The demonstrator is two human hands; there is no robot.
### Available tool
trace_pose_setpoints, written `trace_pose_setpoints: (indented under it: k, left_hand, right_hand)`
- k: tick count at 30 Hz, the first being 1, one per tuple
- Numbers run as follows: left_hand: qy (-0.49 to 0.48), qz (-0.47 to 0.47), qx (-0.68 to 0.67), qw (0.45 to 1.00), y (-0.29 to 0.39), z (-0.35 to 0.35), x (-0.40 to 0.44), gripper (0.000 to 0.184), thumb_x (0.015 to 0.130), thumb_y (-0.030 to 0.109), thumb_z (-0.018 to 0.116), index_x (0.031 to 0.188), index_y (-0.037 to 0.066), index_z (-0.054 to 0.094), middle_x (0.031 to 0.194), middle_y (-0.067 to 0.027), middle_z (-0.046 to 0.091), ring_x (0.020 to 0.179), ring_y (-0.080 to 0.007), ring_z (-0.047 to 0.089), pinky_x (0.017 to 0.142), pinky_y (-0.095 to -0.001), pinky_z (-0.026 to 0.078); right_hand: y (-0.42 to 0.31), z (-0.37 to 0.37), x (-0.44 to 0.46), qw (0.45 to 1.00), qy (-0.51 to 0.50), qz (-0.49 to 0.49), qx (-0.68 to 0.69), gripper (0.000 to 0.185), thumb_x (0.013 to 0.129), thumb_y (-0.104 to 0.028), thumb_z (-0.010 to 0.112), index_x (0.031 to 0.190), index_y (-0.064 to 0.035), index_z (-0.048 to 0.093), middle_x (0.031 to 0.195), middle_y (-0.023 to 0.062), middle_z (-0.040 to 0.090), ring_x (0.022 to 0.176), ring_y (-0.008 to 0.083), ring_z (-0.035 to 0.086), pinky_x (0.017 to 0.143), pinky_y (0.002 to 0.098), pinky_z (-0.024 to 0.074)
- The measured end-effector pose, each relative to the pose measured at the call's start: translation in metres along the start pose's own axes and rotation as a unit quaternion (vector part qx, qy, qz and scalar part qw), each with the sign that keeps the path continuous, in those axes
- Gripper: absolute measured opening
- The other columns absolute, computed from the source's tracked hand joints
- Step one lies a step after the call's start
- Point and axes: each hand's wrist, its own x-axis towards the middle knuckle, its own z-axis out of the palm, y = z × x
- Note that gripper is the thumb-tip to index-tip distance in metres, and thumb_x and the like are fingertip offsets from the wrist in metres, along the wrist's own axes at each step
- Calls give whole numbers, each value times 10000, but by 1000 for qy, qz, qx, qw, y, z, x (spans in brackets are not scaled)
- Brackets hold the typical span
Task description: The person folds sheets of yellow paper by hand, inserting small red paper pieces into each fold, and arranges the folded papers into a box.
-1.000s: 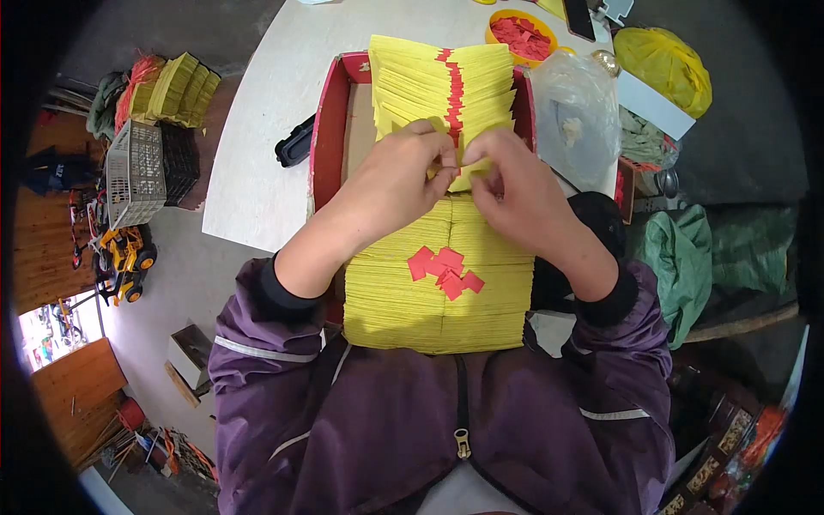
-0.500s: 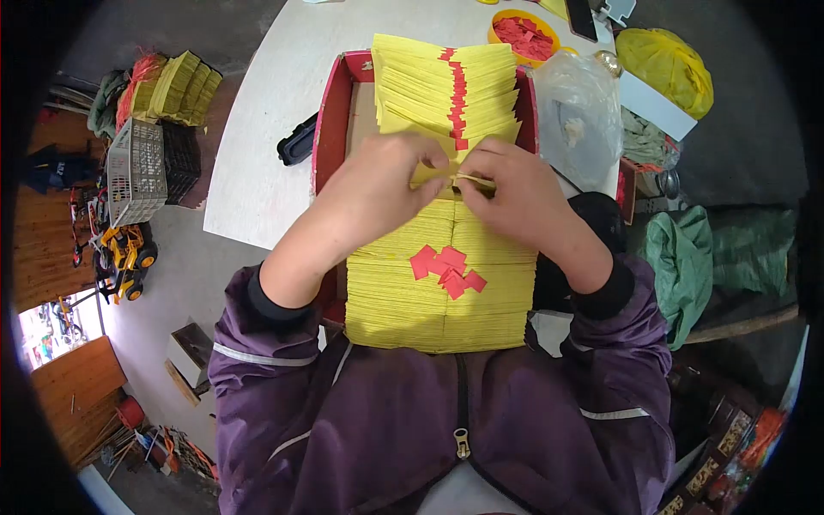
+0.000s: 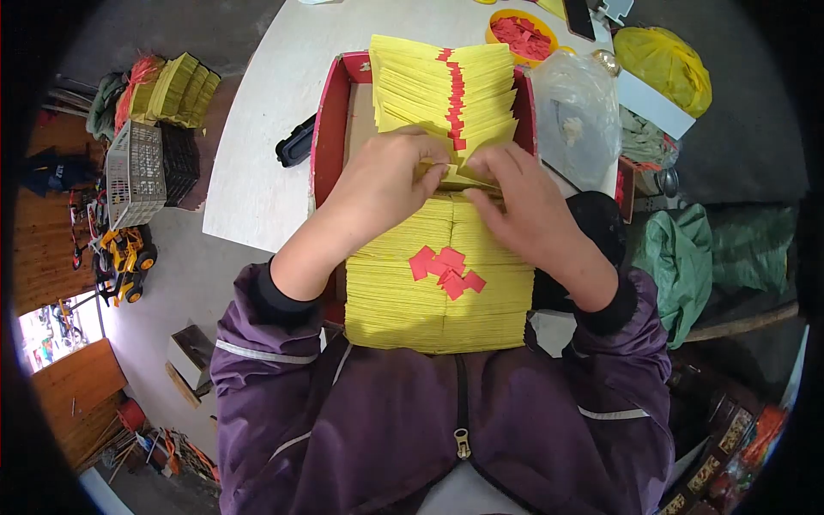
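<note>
My left hand pinches the edge of a yellow paper sheet between thumb and forefinger. Just to its right, my right hand has thumb and fingers apart, close to the same sheet, and holds nothing. Below both hands lies a thick stack of folded yellow paper, with several small red paper squares loose on top. Beyond the hands, a fanned pile of yellow sheets carries a line of red squares down its middle. The red box surrounds this pile.
On the white table are a black case, a clear plastic bag, a yellow bowl of red squares and a phone. A grey crate and a toy digger stand on the floor at left.
The right thumb and forefinger have parted and drawn slightly right, off the sheet's edge. My left hand stays pinched, while the yellow sheet now lies flatter against the far pile.
</note>
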Motion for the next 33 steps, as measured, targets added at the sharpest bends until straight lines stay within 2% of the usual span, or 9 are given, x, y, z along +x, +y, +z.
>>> trace_pose_setpoints:
  k: [2, 7, 13, 17, 22, 25, 27, 29, 33]
  left_hand:
    - [-44, -78, -51, 995, 6, -5, 2, 125, 964, 16, 684, 1052, -56, 737, 750, -94, 703, 560, -156, 626, 542, -275, 464]
    - [-54, -65, -51, 995, 3, 1, 5, 115, 982, 39, 675, 1040, -43, 732, 742, -87, 690, 573, -141, 627, 554, -269, 463]
    - [-75, -92, -55, 991, 8, -2, 6, 128, 972, 44, 682, 1043, -51, 729, 749, -97, 697, 576, -149, 636, 551, -269, 463]
    - [-76, -44, -46, 995, 15, -6, 3, 149, 914, 43, 691, 993, -68, 751, 776, -153, 735, 583, -273, 613, 601, -354, 503]
    - [-86, -122, -69, 986, 17, -5, 7, 180, 921, 54, 697, 1051, -61, 748, 853, -145, 754, 630, -254, 631, 636, -351, 517]
    - [-64, -96, -43, 992, 12, -4, 7, 196, 926, 61, 699, 1077, -57, 743, 902, -145, 759, 665, -250, 643, 665, -354, 526]
    - [-42, -74, -12, 996, 11, -4, 7, 213, 932, 69, 702, 1103, -54, 738, 952, -145, 763, 701, -245, 656, 695, -356, 534]
    - [-36, -80, -12, 996, 11, -5, 8, 219, 932, 73, 703, 1108, -53, 736, 969, -147, 762, 712, -248, 659, 707, -358, 537]
    - [-9, -100, 0, 995, 9, -8, 9, 247, 928, 92, 715, 1131, -49, 732, 1030, -156, 760, 755, -261, 669, 750, -362, 545]
  right_hand:
    - [4, 1, -5, 996, -12, 6, 90, 268, 883, -136, 697, 1132, -87, 612, 960, 39, 654, 934, 275, 609, 838, 390, 481]
    - [5, -12, 6, 997, -68, -6, 40, 324, 891, -120, 687, 1192, -99, 569, 1019, 39, 661, 960, 263, 591, 914, 387, 434]
    - [6, -9, 24, 999, -5, -46, 11, 301, 892, -141, 694, 1167, -100, 580, 1083, 35, 665, 989, 242, 584, 947, 381, 406]
    - [13, -13, 18, 997, 15, -55, 49, 371, 890, -99, 703, 1241, -61, 590, 1115, 79, 666, 1064, 282, 577, 977, 404, 457]
    - [91, -9, -22, 986, 132, 86, 48, 411, 891, -190, 706, 1272, -81, 594, 1184, 110, 670, 1085, 308, 594, 1022, 456, 426]
    - [190, 13, -69, 979, 126, 154, -42, 490, 966, -303, 658, 1386, -63, 577, 1375, 193, 612, 1293, 395, 538, 1125, 521, 390]
    - [219, 24, -89, 927, 88, 233, -279, 606, 1025, -452, 576, 1490, -67, 530, 1552, 239, 480, 1467, 478, 382, 1203, 554, 322]
    - [215, 19, -87, 914, 2, 279, -295, 687, 1045, -547, 506, 1548, -79, 496, 1633, 269, 369, 1532, 537, 240, 1238, 580, 267]
    - [204, 21, -91, 918, 17, 200, -343, 594, 1019, -481, 565, 1453, -76, 601, 1597, 268, 416, 1510, 525, 292, 1229, 585, 278]
